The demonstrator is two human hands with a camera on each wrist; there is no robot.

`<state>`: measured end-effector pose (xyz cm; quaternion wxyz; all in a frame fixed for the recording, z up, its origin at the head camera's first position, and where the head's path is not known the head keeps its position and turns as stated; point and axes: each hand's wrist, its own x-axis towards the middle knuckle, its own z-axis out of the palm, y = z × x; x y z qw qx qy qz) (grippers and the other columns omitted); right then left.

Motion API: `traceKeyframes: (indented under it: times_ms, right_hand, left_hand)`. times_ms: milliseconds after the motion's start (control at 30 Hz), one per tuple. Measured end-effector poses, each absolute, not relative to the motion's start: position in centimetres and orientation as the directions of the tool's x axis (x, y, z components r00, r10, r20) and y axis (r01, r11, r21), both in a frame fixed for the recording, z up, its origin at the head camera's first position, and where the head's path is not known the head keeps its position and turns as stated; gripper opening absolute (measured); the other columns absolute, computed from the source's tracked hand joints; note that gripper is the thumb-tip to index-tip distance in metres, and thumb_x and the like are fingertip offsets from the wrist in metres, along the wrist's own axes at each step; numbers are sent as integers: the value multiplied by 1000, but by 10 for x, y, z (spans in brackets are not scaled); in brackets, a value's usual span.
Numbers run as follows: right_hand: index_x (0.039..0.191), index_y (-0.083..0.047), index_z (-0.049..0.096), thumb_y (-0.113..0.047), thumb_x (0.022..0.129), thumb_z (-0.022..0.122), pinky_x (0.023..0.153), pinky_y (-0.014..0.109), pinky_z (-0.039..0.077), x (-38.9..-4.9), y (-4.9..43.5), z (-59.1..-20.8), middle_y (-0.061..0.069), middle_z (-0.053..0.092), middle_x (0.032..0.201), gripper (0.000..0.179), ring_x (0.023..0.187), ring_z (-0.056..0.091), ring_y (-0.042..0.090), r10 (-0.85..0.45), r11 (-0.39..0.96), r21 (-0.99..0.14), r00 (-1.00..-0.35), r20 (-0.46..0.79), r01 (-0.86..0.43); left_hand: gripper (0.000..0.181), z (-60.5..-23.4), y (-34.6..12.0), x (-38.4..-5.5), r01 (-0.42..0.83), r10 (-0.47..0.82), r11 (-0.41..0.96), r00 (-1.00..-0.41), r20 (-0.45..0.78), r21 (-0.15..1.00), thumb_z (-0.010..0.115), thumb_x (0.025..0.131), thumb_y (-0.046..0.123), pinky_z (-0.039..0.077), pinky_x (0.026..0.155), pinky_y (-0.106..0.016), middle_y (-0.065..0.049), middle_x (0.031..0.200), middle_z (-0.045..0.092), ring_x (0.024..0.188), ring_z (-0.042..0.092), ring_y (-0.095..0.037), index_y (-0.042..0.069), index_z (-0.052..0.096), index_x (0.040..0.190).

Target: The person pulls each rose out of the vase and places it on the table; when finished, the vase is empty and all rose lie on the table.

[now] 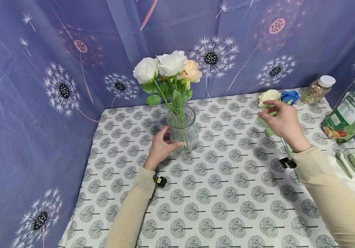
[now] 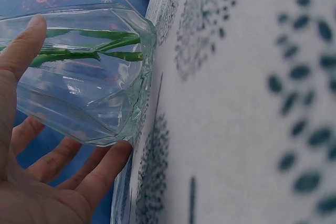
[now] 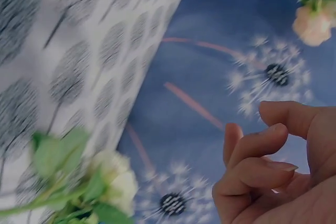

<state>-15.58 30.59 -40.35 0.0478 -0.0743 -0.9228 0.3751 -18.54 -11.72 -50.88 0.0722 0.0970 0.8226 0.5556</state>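
Note:
My left hand [image 1: 159,148] holds the lower part of a clear glass vase [image 1: 190,137], its thumb on one side and fingers around the other. In the left wrist view, green stems [image 2: 113,45] show through the faceted glass. Two white roses [image 1: 171,63] and a peach rose [image 1: 192,71] stand in the vase. On the right, my right hand [image 1: 284,120] is over a cream rose [image 1: 268,97] lying on the table, its fingers loosely bent with nothing between them. A blue rose [image 1: 290,96] lies just beyond. In the right wrist view the cream rose [image 3: 118,182] is below the hand.
Behind the roses, at the back right, a jar with a white lid [image 1: 316,90] leans. Nearer stands a green and white pouch [image 1: 349,117]. A white item with green finger shapes [image 1: 354,168] lies by the right arm. A purple curtain [image 1: 152,31] borders the patterned tablecloth [image 1: 214,193].

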Motion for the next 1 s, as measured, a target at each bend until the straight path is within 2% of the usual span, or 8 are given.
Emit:
traceKeyframes:
  times_ms: [167,267,367,433,500,667,800,1000]
  right_hand:
    - [150,-8,63,-20,102,78,63,7,56,-151,280,-392,24,76,120,52,74,61,-14,159,670,-742,-980,118,20]
    - [147,-10,67,-20,101,80,61,9,56,-150,266,-387,4,81,104,48,70,64,-11,141,646,-762,-975,170,-39]
    - [144,-11,70,-18,100,80,56,12,54,-150,251,-382,-23,73,91,45,67,65,-9,111,604,-792,-974,199,-93]
    - [143,-10,70,-16,100,81,54,13,54,-150,240,-379,-30,68,89,45,66,65,-8,86,571,-811,-973,212,-127]
    - [143,-10,70,-14,99,81,51,14,54,-150,230,-375,-21,73,92,45,64,65,-5,57,550,-819,-972,230,-162]
    - [143,-8,70,-10,99,80,49,15,51,-152,206,-365,18,80,105,46,59,60,1,-27,515,-823,-964,264,-240]
    - [143,-7,70,-8,98,80,49,15,47,-156,189,-358,24,79,106,45,56,55,2,-78,477,-834,-959,273,-276]
    - [144,-7,68,-6,98,79,44,17,38,-165,167,-353,22,81,106,47,52,45,3,-155,438,-846,-952,262,-304]
  left_hand:
    - [92,-509,-118,-185,81,243,361,-970,-10,929,98,82,29,67,107,-42,-18,152,61,131,71,-42,16,51,160]
    - [92,-509,-118,-185,86,242,362,-970,-4,928,98,82,28,67,107,-41,-18,151,61,132,70,-41,16,51,159]
    - [91,-509,-118,-185,90,239,362,-971,2,928,98,82,28,67,107,-41,-18,150,62,132,70,-41,16,52,159]
    - [90,-509,-118,-185,93,238,361,-971,4,928,98,82,28,67,108,-41,-18,150,62,132,69,-40,16,52,159]
    - [90,-509,-118,-186,94,239,359,-971,6,929,98,82,28,67,108,-41,-18,151,61,133,69,-40,16,52,159]
    - [93,-509,-118,-185,87,239,361,-971,-2,929,98,82,30,67,108,-42,-18,154,60,134,69,-41,17,50,161]
    - [92,-509,-118,-185,92,238,363,-971,3,927,98,83,29,67,108,-42,-18,153,60,133,69,-41,16,50,161]
    - [90,-509,-117,-186,106,243,372,-970,13,922,97,84,29,67,109,-41,-17,152,61,134,69,-39,16,51,160]
